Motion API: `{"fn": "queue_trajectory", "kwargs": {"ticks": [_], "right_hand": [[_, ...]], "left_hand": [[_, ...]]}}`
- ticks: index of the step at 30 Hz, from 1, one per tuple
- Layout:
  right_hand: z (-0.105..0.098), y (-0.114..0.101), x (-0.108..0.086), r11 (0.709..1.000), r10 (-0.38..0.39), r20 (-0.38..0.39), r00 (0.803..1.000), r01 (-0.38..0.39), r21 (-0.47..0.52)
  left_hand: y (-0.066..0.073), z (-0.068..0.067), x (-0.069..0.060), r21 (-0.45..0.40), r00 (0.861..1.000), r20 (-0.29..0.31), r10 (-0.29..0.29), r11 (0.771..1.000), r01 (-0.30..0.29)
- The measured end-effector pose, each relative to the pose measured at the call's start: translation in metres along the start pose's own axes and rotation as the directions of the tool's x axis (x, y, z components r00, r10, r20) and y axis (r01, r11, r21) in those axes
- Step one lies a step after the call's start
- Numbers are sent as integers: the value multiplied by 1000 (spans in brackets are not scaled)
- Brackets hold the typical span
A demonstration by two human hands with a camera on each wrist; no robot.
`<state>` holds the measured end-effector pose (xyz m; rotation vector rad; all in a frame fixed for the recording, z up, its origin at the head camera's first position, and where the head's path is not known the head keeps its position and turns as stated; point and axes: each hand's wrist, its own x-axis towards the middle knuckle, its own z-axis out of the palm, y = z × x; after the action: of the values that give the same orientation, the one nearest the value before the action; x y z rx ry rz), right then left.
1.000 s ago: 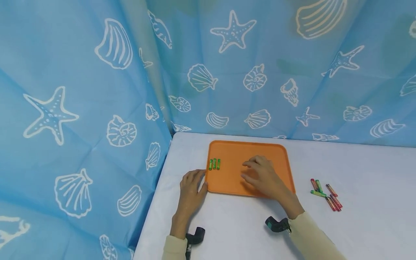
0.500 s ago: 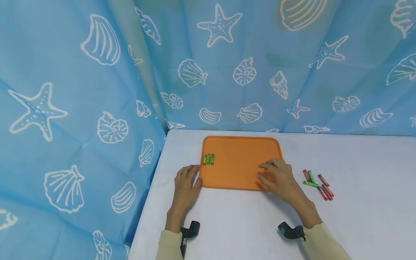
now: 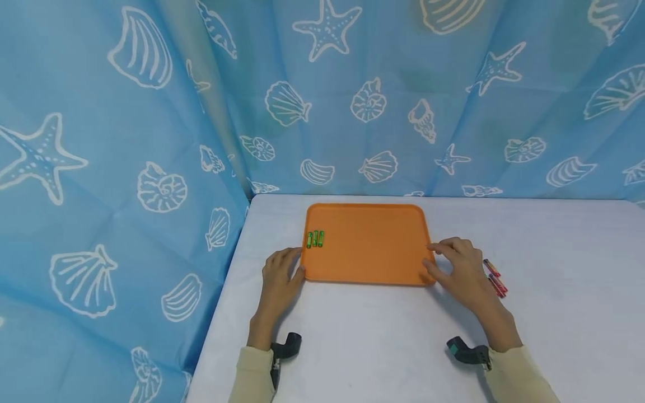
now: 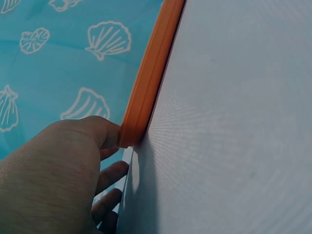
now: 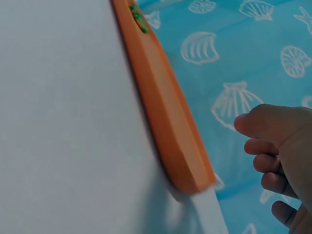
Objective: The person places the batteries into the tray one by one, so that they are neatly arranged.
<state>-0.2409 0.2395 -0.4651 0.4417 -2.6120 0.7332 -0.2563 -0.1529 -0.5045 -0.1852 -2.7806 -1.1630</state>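
An orange tray (image 3: pixel 368 249) lies on the white table with three green batteries (image 3: pixel 315 239) standing side by side near its left edge. My left hand (image 3: pixel 277 280) rests at the tray's left side; in the left wrist view its thumb touches the tray's corner, other fingers loosely bent. Over the tray's right edge hovers my right hand (image 3: pixel 463 274), thumb and fingers apart with nothing between them. The right wrist view shows this hand (image 5: pixel 287 151) clear of the tray's rim (image 5: pixel 180 161). Red batteries (image 3: pixel 498 284) lie just beyond the right hand, which hides part of that pile.
A blue curtain (image 3: pixel 368 162) with white shell and starfish drawings hangs behind the table and along its left side. White cloth (image 3: pixel 373 336) covers the tabletop. A black camera mount (image 3: pixel 468 351) sits on the right wrist, another (image 3: pixel 287 347) on the left.
My right hand has moved rightward from above the tray's middle to its right edge, now covering some of the loose batteries. My left hand stays at the tray's left side. The head view has shifted.
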Motion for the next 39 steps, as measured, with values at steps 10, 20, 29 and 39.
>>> {"fn": "queue_trajectory", "kwargs": {"ticks": [10, 20, 29, 39], "right_hand": [[-29, 23, -3, 997, 58, -3, 998, -58, -56], [-47, 56, -12, 988, 141, 107, 984, -133, -76], [-52, 75, -16, 978, 203, 185, 962, -189, -90], [-53, 82, -25, 972, 226, 265, 938, -198, -128]], "left_hand": [[4, -7, 5, -1, 1000, 0, 18, 1000, -18], [1, -8, 7, 6, 999, 2, 35, 999, -35], [1, -11, 6, 9, 1000, 15, 10, 1000, -10], [3, -1, -3, 14, 1000, 22, -11, 1000, 10]]}}
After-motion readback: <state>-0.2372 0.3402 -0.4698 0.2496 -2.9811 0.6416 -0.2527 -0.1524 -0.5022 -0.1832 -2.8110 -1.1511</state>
